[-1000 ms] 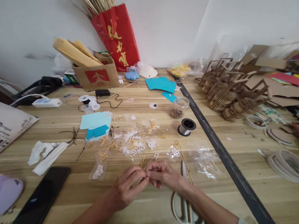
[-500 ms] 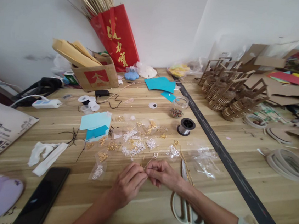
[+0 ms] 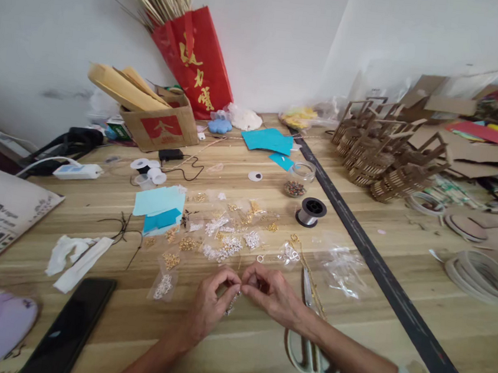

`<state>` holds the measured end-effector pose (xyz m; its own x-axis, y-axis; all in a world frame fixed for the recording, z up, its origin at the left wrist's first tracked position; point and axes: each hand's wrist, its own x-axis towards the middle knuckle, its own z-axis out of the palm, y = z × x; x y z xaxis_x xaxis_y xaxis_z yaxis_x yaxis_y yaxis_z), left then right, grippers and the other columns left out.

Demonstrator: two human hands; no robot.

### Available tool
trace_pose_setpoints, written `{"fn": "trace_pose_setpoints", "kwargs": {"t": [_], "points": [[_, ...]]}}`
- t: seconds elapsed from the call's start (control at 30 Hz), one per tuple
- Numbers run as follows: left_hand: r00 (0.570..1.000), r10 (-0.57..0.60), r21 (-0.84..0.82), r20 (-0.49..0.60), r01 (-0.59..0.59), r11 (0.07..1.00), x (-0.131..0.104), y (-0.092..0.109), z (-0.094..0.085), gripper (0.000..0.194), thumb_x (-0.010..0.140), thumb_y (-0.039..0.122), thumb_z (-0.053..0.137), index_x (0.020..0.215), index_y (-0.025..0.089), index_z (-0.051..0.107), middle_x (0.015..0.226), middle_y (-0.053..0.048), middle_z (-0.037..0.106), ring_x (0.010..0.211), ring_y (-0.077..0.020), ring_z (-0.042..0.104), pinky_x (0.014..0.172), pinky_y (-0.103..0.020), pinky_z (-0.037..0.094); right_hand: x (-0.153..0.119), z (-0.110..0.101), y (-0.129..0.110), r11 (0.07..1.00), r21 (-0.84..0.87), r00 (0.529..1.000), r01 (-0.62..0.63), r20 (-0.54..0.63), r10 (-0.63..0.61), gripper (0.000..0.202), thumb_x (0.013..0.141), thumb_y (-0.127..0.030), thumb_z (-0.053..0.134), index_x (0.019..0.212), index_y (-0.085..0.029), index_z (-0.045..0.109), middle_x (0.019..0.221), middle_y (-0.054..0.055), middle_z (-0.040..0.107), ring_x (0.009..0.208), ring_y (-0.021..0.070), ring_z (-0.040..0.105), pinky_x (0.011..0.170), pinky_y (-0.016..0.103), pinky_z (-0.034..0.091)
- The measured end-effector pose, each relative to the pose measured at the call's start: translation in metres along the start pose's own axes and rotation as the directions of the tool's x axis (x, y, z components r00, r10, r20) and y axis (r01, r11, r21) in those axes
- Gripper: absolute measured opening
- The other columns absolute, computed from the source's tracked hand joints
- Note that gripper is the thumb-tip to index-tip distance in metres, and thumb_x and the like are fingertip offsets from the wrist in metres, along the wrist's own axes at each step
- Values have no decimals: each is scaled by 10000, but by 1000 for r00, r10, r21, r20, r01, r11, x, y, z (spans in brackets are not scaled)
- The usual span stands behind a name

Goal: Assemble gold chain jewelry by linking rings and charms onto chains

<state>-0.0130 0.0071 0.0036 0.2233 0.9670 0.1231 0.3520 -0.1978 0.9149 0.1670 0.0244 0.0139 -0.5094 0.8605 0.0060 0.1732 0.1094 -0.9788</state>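
In the lower middle of the view, my left hand [image 3: 211,301] is closed in a pinch. A short thin chain [image 3: 230,306] hangs from its fingertips. My right hand [image 3: 274,293] is pinched too, its thumb and forefinger meeting the left fingertips at the chain's end; any small part between them is too tiny to make out. A small ring [image 3: 260,259] lies just beyond my right fingers. Behind the hands are little bags of silver beads [image 3: 228,246] and gold findings [image 3: 171,261]. Scissors [image 3: 308,347] lie under my right forearm, beside a gold chain [image 3: 316,288].
A wire spool [image 3: 311,212] and a bead jar [image 3: 297,181] stand further back. Clear plastic bags [image 3: 340,270] lie right of the scissors. Left are a phone [image 3: 69,328] and blue card [image 3: 158,202]. Small woven baskets [image 3: 377,152] and a red bag [image 3: 195,62] stand behind.
My left hand has turned, opening a gap between thumb and fingers. The chain, which stretched beyond my hands towards the ring, now hangs below the left fingertips. My right fingers have lifted slightly.
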Motion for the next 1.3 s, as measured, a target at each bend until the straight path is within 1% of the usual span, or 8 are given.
{"fn": "trace_pose_setpoints", "kwargs": {"t": [0.1, 0.27, 0.43, 0.7, 0.97, 1.17, 1.3], "points": [[994, -92, -67, 60, 96, 993, 1, 2, -2, 140, 833, 250, 568, 729, 166, 610, 708, -18, 611, 686, -159, 561, 663, -252, 433, 0, -2, 3, 1000, -23, 1000, 20, 4, -20, 130, 892, -263, 545, 832, -153, 579, 636, -42, 472, 584, 102, 404, 527, 217, 292], [971, -201, -144, 131, 219, 965, 4, 0, -6, 151, 795, 289, 602, 729, 157, 634, 717, -31, 614, 708, -169, 546, 683, -266, 417, 0, -4, 3, 992, -118, 999, 50, 9, -50, 125, 896, -234, 525, 817, -157, 583, 657, -31, 495, 593, 104, 413, 538, 216, 304], [946, -267, -194, 181, 301, 934, 7, 2, -7, 180, 765, 311, 612, 726, 141, 656, 705, -39, 608, 698, -170, 531, 670, -268, 405, -2, -5, -1, 983, -169, 998, 66, 27, -62, 113, 906, -215, 501, 817, -163, 550, 676, -29, 505, 588, 101, 426, 539, 209, 313], [941, -276, -217, 199, 316, 924, 7, 3, -7, 204, 756, 334, 622, 728, 135, 660, 689, -35, 594, 675, -159, 511, 647, -259, 388, -2, -6, -1, 966, -230, 993, 114, 51, -105, 133, 940, -223, 449, 838, -170, 513, 677, -34, 481, 588, 101, 429, 556, 208, 323], [937, -275, -243, 216, 324, 914, 7, 3, -8, 243, 766, 379, 632, 712, 143, 621, 663, -14, 547, 648, -143, 479, 615, -243, 369, -2, -5, 0, 965, -235, 993, 113, 53, -104, 110, 935, -221, 473, 860, -175, 538, 706, -20, 530, 605, 109, 460, 559, 211, 341], [937, -281, -256, 206, 329, 909, 7, 2, -7, 235, 764, 369, 631, 696, 145, 613, 662, -9, 545, 653, -141, 480, 629, -240, 373, -2, -6, 1, 944, -278, 984, 177, 58, -168, 101, 925, -194, 479, 863, -169, 554, 700, -15, 538, 605, 111, 475, 572, 211, 356], [935, -286, -280, 212, 338, 898, 7, 4, -7, 226, 757, 358, 636, 681, 147, 610, 646, -1, 534, 637, -132, 471, 612, -233, 366, -3, -6, 3, 932, -307, 981, 191, 86, -173, 101, 932, -191, 462, 873, -172, 541, 739, -1, 556, 630, 117, 496, 602, 220, 368]]}}
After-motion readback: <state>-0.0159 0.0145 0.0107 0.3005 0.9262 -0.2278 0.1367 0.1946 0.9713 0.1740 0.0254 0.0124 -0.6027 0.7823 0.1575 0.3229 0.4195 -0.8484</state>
